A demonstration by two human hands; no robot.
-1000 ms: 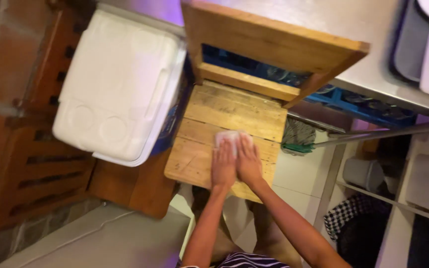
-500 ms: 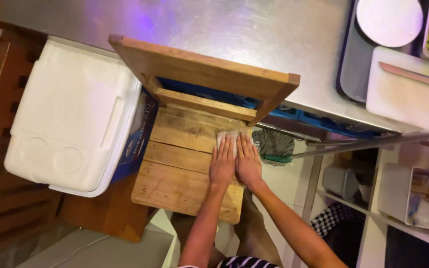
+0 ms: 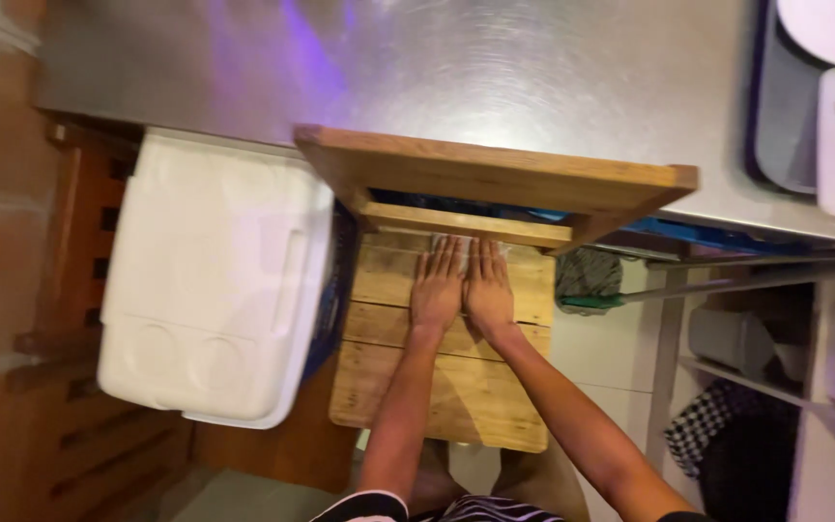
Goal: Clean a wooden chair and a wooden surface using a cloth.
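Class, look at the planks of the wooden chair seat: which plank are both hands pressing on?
The plank nearest the chair back: the left hand and right hand lie flat on it, side by side, over a pale cloth. The nearer planks carry only forearms.

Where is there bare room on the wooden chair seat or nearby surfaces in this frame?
The near planks of the chair seat, below both hands, lie bare. The steel counter left of the tray is bare too. Left hand and right hand crowd the seat's far half; the white cooler borders its left.
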